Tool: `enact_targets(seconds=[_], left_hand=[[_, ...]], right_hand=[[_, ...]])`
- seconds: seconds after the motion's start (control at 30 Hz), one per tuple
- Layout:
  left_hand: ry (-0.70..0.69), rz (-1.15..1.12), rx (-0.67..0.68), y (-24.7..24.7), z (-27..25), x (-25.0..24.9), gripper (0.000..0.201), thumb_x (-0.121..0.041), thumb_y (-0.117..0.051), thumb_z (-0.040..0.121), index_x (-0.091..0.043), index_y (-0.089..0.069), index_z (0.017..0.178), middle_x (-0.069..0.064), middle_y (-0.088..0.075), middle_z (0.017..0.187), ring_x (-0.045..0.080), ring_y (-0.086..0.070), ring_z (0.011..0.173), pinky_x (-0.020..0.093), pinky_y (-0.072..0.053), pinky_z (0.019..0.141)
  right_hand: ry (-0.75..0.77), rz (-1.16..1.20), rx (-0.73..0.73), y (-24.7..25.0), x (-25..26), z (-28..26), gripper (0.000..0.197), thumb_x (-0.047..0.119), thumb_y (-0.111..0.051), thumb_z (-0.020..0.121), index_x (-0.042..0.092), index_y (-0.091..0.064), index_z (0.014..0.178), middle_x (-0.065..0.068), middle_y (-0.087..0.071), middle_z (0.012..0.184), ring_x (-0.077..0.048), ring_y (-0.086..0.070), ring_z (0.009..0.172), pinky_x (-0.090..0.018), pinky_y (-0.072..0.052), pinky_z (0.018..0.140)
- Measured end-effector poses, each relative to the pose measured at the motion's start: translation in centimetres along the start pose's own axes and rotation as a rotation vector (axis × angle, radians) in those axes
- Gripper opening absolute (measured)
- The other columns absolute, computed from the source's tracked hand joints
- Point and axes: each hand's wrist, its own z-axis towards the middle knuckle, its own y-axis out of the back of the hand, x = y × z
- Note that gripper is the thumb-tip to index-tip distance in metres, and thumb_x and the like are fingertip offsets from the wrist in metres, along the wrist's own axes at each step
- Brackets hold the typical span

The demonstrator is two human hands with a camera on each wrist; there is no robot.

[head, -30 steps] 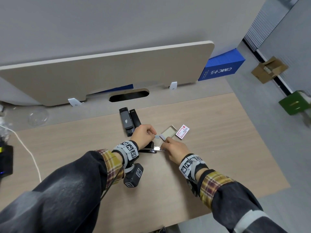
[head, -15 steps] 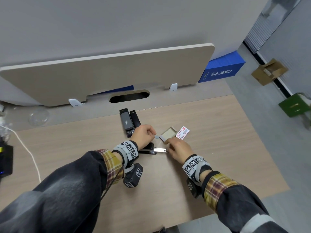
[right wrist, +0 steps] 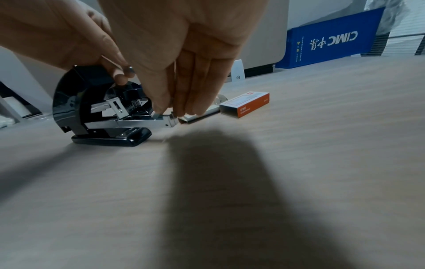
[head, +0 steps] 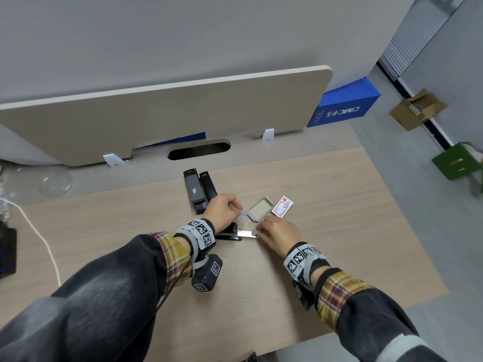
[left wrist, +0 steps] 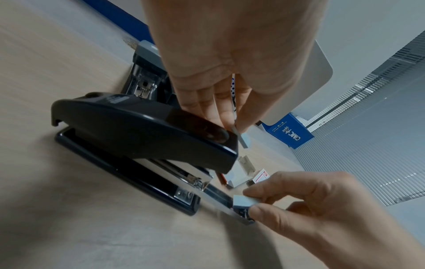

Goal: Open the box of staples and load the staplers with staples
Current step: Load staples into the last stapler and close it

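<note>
A black stapler lies on the desk with its lid raised and its silver magazine sticking out to the right. My right hand pinches a short staple strip at the magazine's front end. My left hand pinches a second staple strip just above the raised lid. The open box tray and its red-and-white sleeve lie just beyond my hands.
Two more staplers lie side by side behind my left hand. A beige divider panel stands at the desk's back, with a cable slot below it. A white cable crosses the desk's left side.
My right hand has slid slightly right along the magazine, so more of the silver rail shows. My left hand keeps its staple strip in the same place.
</note>
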Motion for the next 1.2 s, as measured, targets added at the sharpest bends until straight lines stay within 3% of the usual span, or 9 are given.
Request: enact_targets(seconds=[0.2, 0.4, 0.57, 0.87, 1.2], left_hand=[[0.002, -0.001, 0.003, -0.1, 0.1, 0.0, 0.024, -0.001, -0.059, 0.079, -0.023, -0.066, 0.072, -0.004, -0.061, 0.065, 0.015, -0.06, 0.066, 0.031, -0.054, 0.074], [0.007, 0.01, 0.006, -0.2, 0.1, 0.1, 0.024, -0.002, -0.059, 0.08, -0.024, -0.065, 0.072, -0.005, -0.062, 0.066, 0.013, -0.06, 0.066, 0.029, -0.054, 0.073], [-0.001, -0.001, 0.007, -0.4, 0.1, 0.2, 0.02, -0.002, -0.059, 0.08, -0.019, -0.068, 0.076, -0.005, -0.061, 0.066, 0.012, -0.058, 0.065, 0.023, -0.05, 0.067], [-0.005, 0.007, -0.004, -0.4, 0.0, 0.5, 0.023, -0.002, -0.057, 0.08, -0.02, -0.069, 0.075, -0.005, -0.061, 0.067, 0.011, -0.058, 0.063, 0.023, -0.049, 0.065], [-0.011, 0.014, -0.005, -0.5, -0.2, 0.5, 0.022, -0.002, -0.058, 0.079, -0.021, -0.068, 0.074, -0.006, -0.059, 0.065, 0.011, -0.057, 0.064, 0.027, -0.05, 0.071]], right_hand=[[-0.022, 0.083, -0.042, -0.8, 0.4, -0.4, 0.022, 0.035, -0.059, 0.09, 0.024, -0.069, 0.106, 0.001, -0.058, 0.105, -0.019, -0.055, 0.104, -0.033, -0.046, 0.074], [-0.106, 0.18, -0.083, -1.1, 0.4, -0.6, 0.02, 0.035, -0.064, 0.086, 0.026, -0.07, 0.103, 0.007, -0.059, 0.101, -0.015, -0.058, 0.097, -0.027, -0.041, 0.07], [-0.119, 0.136, -0.063, -1.3, 0.4, -0.6, 0.021, 0.037, -0.062, 0.088, 0.026, -0.07, 0.104, 0.005, -0.059, 0.101, -0.015, -0.057, 0.098, -0.028, -0.043, 0.071], [-0.117, 0.155, -0.096, -1.9, 0.3, -1.2, 0.018, 0.038, -0.062, 0.087, 0.027, -0.069, 0.099, 0.007, -0.058, 0.095, -0.015, -0.058, 0.093, -0.028, -0.042, 0.067], [-0.1, 0.13, -0.064, -2.0, 0.4, -1.2, 0.019, 0.039, -0.056, 0.091, 0.023, -0.064, 0.096, 0.006, -0.056, 0.097, -0.017, -0.059, 0.091, -0.034, -0.047, 0.068]])
